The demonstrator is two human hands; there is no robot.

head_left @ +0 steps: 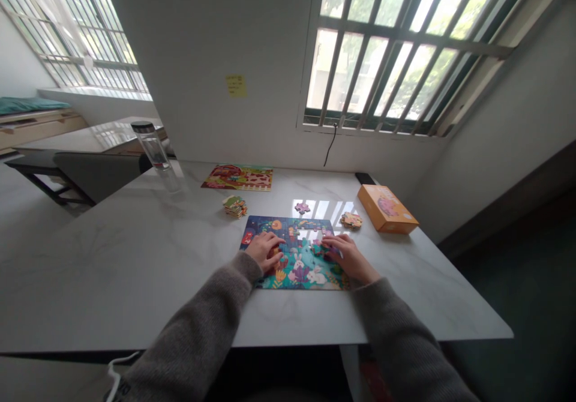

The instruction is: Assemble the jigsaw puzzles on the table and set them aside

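A jigsaw puzzle (299, 273) with rabbits and flowers lies on the table, with a gap in its upper right part where the white tabletop shows. My left hand (265, 251) rests on the puzzle's left side, fingers spread and holding nothing. At the right side, my right hand (350, 257) has its fingers bent around a small teal puzzle piece (319, 249) by the gap; the fingers partly hide it. Just beyond the puzzle's upper edge lie loose purple pieces (302, 208).
Stacks of pieces sit at the left (234, 206) and right (351, 220) on the marble-patterned table (135, 282). An orange box (387, 209) stands at the right. A farm picture (238, 177) lies near the wall, and a clear bottle (154, 147) stands at the far left.
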